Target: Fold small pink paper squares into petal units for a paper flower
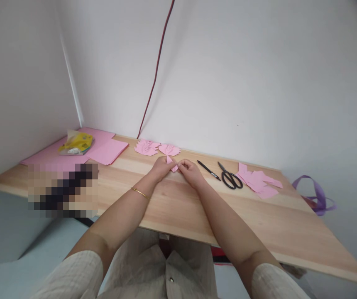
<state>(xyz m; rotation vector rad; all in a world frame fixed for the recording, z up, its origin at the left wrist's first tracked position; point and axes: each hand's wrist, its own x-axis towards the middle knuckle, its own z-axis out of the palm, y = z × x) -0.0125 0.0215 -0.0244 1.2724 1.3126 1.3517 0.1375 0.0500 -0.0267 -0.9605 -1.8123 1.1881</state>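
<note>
Between my two hands is a small folded piece of pink paper (172, 163). My left hand (162, 167) is closed on its left side, and my right hand (191, 171) pinches its right edge with thumb and fingertips. Just beyond them lie cut pink paper shapes with jagged edges (147, 147), one of them (169, 150) right behind my left hand. A black pen (209, 170) rests to the right of my right hand. Beside the pen are scissors with black handles (231, 179).
Pink paper scraps (257, 182) lie right of the scissors. Pink sheets (110, 151) are stacked at the left, with a yellow and clear plastic packet (77, 143) on top. Purple ribbon (318, 195) hangs at the right table edge. A red cable (156, 72) runs down the wall.
</note>
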